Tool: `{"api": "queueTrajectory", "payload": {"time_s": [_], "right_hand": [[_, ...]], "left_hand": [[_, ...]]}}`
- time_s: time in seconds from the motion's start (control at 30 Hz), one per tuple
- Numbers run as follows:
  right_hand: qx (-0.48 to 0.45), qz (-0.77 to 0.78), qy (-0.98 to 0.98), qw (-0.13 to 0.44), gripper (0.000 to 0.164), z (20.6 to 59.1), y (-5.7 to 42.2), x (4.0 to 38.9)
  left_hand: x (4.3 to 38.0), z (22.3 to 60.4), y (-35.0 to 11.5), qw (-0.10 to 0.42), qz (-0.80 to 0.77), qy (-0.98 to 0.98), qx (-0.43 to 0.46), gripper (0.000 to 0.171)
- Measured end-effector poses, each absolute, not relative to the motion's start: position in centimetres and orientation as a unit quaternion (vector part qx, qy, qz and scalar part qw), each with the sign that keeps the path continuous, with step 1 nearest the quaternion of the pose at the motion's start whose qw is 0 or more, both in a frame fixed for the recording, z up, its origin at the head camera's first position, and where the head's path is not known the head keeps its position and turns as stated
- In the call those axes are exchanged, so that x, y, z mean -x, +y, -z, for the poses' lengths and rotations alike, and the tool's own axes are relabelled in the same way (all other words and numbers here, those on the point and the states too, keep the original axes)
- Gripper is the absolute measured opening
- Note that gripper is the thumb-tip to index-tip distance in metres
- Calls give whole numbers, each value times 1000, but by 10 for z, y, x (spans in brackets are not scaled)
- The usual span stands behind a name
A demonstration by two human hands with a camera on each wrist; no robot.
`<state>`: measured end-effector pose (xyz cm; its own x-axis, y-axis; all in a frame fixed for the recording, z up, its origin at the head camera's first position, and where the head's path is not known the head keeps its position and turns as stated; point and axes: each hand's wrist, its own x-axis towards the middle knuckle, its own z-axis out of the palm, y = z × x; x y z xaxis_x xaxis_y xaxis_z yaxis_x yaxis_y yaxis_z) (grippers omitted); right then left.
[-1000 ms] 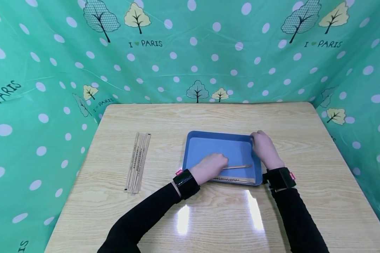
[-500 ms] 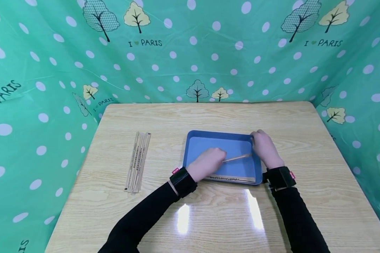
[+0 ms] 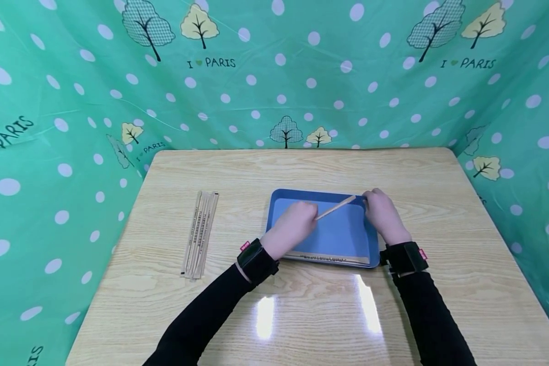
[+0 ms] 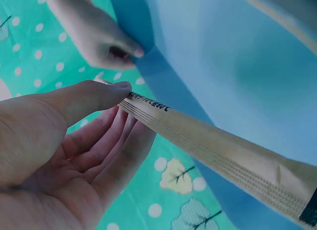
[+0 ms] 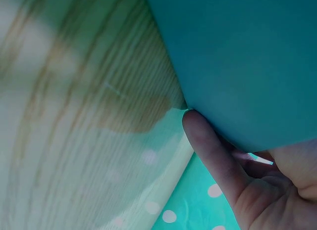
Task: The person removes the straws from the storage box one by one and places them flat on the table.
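My left hand [image 3: 292,227] is over the blue tray [image 3: 320,192] and pinches one end of a paper-wrapped straw [image 3: 336,207] between thumb and fingers. In the left wrist view the straw's tan wrapper [image 4: 213,141] carries dark print and a crimped seam, and slants away from the thumb. Its far end lies near the tray's back rim in the head view. At the back right corner, my right hand [image 3: 385,216] grips the tray wall. The right wrist view has those fingers [image 5: 208,146] against the tray's outer side. More wrapped straws [image 3: 334,258] lie along the tray's front wall.
A bundle of several wrapped straws [image 3: 200,235] lies lengthwise on the wooden table [image 3: 238,173], left of the tray. Green dotted cloth [image 3: 265,51] hangs behind the table and at both sides.
My left hand has moved back and left over the tray with the straw, which has swung from nearly level to slanting up towards the back rim. My right hand stays on the tray corner.
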<state>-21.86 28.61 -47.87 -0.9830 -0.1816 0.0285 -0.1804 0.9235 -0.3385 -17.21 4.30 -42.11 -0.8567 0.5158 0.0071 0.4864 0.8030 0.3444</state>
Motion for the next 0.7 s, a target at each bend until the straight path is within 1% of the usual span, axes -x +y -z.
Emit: {"api": "queueTrajectory", "payload": {"time_s": [0.07, 0.17, 0.4, 0.57, 0.7], "right_hand": [[94, 171, 981, -1, 23, 478, 286, 218], [97, 171, 981, -2, 23, 477, 287, 217], [101, 170, 980, -4, 23, 477, 286, 216], [102, 172, 980, -4, 23, 478, 285, 217], [96, 172, 980, -4, 23, 478, 285, 217]], "left_hand": [[173, 417, 39, 42, -178, 951, -250, 4], [174, 411, 31, 36, -176, 957, -229, 8], [175, 405, 2, 3, -210, 962, -175, 8], [171, 405, -26, 14, -265, 958, -106, 7], [168, 405, -47, 4, -272, 961, -55, 8]]}}
